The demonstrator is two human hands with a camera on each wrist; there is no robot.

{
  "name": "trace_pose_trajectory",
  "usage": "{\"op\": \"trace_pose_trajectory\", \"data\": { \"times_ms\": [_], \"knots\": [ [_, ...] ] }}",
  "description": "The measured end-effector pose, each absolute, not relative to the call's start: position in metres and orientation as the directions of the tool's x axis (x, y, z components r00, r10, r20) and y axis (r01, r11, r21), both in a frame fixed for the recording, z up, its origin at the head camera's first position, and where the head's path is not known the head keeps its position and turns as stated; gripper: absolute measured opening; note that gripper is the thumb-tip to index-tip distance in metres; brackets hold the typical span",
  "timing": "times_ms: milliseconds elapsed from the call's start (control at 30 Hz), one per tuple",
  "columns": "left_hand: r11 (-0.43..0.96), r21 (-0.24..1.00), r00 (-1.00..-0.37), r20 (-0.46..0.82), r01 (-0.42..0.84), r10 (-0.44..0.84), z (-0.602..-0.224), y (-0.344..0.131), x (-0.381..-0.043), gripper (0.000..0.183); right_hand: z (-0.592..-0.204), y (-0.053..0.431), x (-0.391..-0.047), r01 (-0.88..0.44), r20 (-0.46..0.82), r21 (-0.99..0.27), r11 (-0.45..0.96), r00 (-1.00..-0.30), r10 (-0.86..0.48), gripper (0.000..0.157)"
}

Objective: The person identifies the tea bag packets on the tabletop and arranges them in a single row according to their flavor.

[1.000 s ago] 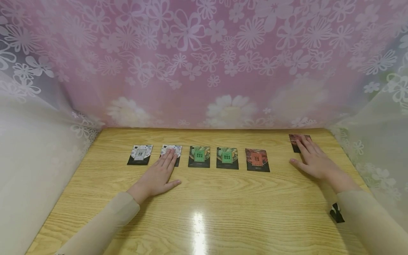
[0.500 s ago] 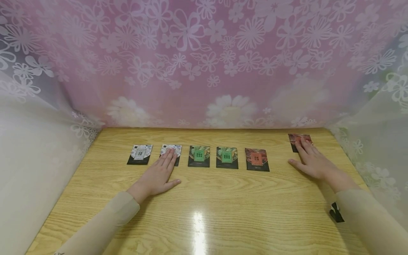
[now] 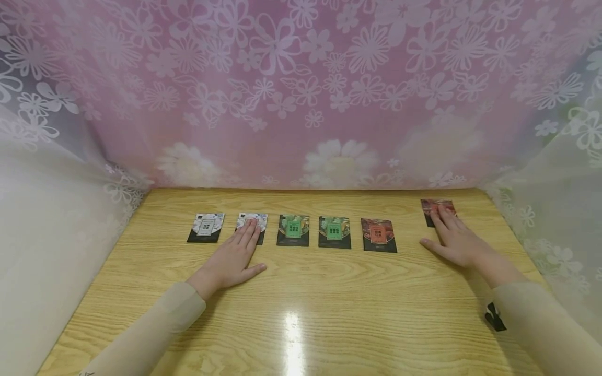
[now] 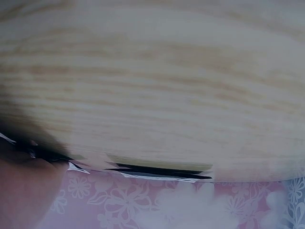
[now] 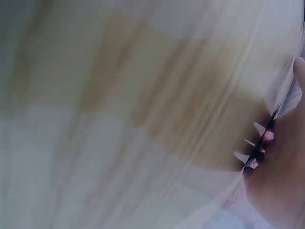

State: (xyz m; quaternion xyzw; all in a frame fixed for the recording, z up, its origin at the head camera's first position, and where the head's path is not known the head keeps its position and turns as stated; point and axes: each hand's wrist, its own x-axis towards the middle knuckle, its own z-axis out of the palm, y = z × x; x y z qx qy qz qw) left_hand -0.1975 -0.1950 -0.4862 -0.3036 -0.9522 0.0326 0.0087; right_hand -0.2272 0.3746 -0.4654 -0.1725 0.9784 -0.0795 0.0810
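Observation:
In the head view, my left hand (image 3: 232, 258) rests its straight fingers on a white-and-black flat packet (image 3: 257, 218), covering much of it. Another white-and-black packet (image 3: 206, 227) lies to its left. Two green-and-black packets (image 3: 293, 230) and a red-and-black packet (image 3: 379, 235) continue the row to the right. At the far right, my right hand (image 3: 458, 240) lays extended fingers on a second red-and-black packet (image 3: 430, 206), hiding its lower right part. The left wrist view shows part of my left hand (image 4: 28, 191); part of my right hand (image 5: 276, 176) shows in the right wrist view.
A wooden table (image 3: 301, 292) carries the packets. Partly under my right forearm lies a small black-and-white item (image 3: 495, 316), its kind unclear. A pink flowered curtain (image 3: 291, 94) hangs behind the table, with pale cloth (image 3: 47, 235) at both sides.
My right hand has slid the far-right red packet a little to the left and slightly nearer. My left hand and the rest of the row look unmoved.

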Motion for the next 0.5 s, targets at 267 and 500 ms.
{"op": "trace_pose_trajectory", "data": {
  "times_ms": [267, 500],
  "knots": [
    [0.811, -0.067, -0.812, 0.005, 0.581, 0.583, -0.486, -0.194, -0.197, 0.093, -0.467, 0.366, -0.220, -0.360, -0.130, -0.156, 0.920, -0.916, -0.381, 0.090],
    [0.810, -0.065, -0.811, 0.018, 0.583, 0.585, -0.487, -0.194, -0.197, 0.092, -0.472, 0.358, -0.213, -0.399, -0.078, -0.156, 0.904, -0.907, -0.414, 0.089]
  ]
}}
